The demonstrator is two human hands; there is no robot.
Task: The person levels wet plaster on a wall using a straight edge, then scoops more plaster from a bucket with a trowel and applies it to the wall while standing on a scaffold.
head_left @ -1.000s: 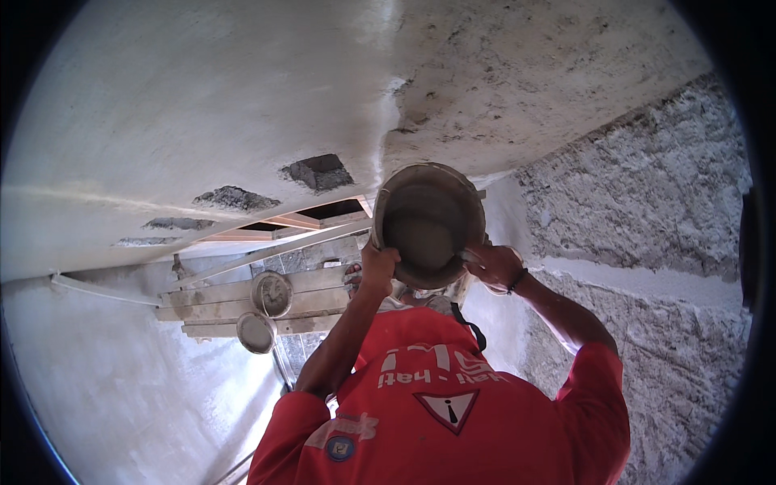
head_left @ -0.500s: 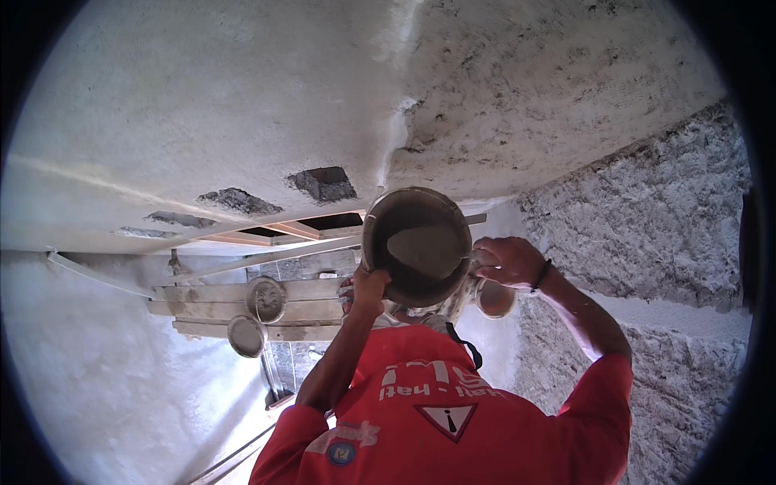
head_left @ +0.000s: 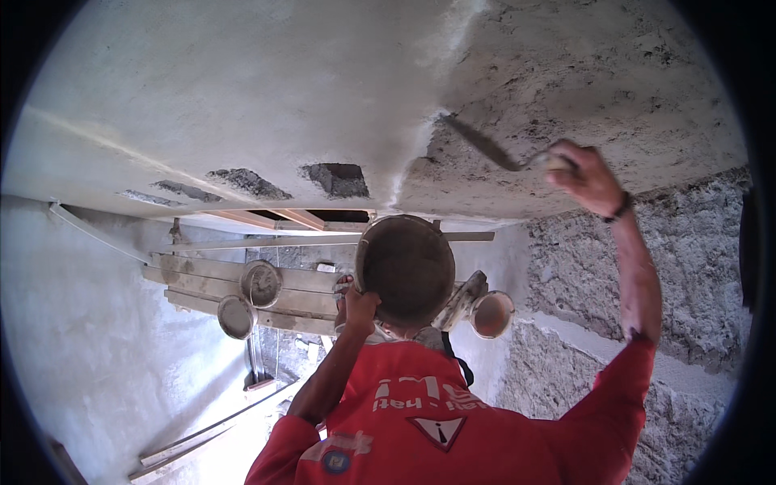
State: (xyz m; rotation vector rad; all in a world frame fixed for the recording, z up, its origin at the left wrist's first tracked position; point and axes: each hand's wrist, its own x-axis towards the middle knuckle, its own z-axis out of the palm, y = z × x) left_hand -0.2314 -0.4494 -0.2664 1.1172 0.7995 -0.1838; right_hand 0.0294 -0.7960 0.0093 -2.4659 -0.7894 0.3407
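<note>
My left hand is closed on the near left rim of a round bucket, tilted so its mouth faces me. Greyish material shows inside, in shadow. Up to the right, my right hand grips the handle of a trowel. Its slim blade points left, the tip at the pale seam where the smooth grey wall meets a rough, darker patch. The blade is slightly blurred, and I cannot tell how firmly it presses on the wall.
Below, wooden planks form a platform carrying two small buckets, one behind the other. Another bucket, orange inside, stands right of my body. A long batten crosses behind. Rough plaster covers the right wall.
My right hand has risen from beside the bucket to the wall, where the trowel now shows clearly. The bucket has dropped slightly, still in my left hand.
</note>
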